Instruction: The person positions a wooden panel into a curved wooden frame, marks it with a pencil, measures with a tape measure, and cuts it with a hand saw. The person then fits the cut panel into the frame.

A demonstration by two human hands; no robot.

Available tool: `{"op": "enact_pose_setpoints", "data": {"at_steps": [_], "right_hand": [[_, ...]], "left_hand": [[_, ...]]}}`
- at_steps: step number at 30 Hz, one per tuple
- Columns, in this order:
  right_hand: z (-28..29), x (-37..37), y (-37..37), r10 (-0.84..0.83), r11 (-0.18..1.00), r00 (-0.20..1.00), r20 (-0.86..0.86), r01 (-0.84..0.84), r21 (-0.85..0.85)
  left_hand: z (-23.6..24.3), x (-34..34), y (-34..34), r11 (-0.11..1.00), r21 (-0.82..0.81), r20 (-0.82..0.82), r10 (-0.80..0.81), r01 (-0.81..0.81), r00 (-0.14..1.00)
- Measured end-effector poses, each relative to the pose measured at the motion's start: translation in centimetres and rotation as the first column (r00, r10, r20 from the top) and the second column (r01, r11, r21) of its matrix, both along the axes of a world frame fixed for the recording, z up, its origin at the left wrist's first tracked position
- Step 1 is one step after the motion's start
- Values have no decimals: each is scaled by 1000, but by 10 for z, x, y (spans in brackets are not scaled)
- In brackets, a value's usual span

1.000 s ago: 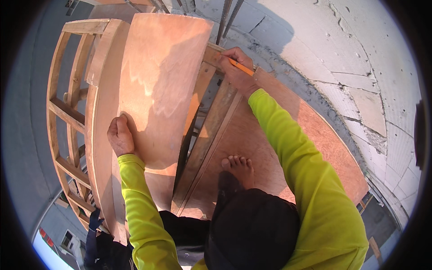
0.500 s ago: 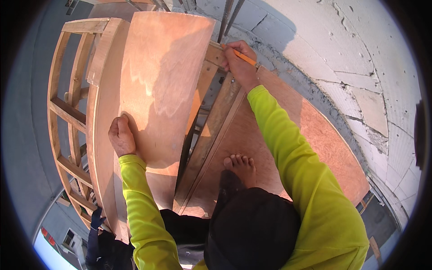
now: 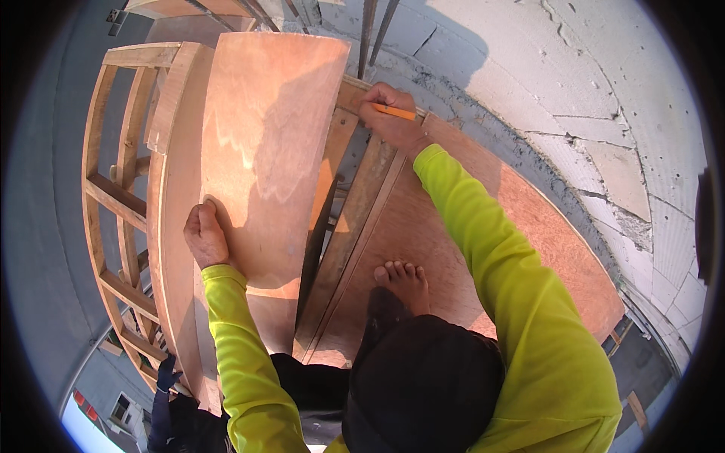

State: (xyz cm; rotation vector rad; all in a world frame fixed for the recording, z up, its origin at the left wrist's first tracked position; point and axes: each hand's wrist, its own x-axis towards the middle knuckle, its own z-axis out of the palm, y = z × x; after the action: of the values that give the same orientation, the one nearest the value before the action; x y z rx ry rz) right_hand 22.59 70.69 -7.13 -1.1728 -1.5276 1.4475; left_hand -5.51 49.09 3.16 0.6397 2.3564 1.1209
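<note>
A loose plywood sheet [image 3: 279,158] lies across the wooden framing in front of me, part of it in shadow. My left hand [image 3: 205,234] is closed at its left edge, with the thumb tip on top and the fingers curled. Near the sheet's far right corner, my right hand [image 3: 393,121] pinches an orange pencil [image 3: 394,112]. That hand rests by the end of a timber beam [image 3: 355,204], where a gap in the framing shows. The pencil's tip is hidden by my fingers.
My bare foot [image 3: 405,287] stands on another plywood panel [image 3: 483,234] to the right. A slatted timber frame [image 3: 115,200] stands at left, with a co-worker's dark-gloved hand [image 3: 166,371] at its lower end. Steel bars [image 3: 368,38] rise ahead, beside a pale block wall [image 3: 574,90].
My right hand has shifted slightly left, and the pencil lies flatter. The whole view has moved a little. My left hand keeps its place on the sheet's edge.
</note>
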Motion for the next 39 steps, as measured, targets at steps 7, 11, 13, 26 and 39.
{"op": "enact_pose_setpoints", "data": {"at_steps": [7, 11, 13, 26, 39], "right_hand": [[3, 1, 4, 105, 992, 990, 90, -110, 62], [9, 2, 17, -210, 954, 965, -160, 166, -249], [11, 3, 26, -202, 960, 973, -111, 174, -217], [9, 11, 85, -2, 820, 999, -39, -21, -572], [22, 50, 53, -259, 923, 945, -198, 182, -340]], "left_hand": [[4, 6, 3, 1000, -12, -2, 16, -17, 1000], [7, 3, 2, 999, -50, -18, 8, -9, 1000], [7, 2, 1, 999, -32, -18, -6, 6, 1000], [7, 19, 7, 999, -43, 53, 4, -2, 999], [-49, 70, -5, 982, -169, -8, -90, 87, 996]]}}
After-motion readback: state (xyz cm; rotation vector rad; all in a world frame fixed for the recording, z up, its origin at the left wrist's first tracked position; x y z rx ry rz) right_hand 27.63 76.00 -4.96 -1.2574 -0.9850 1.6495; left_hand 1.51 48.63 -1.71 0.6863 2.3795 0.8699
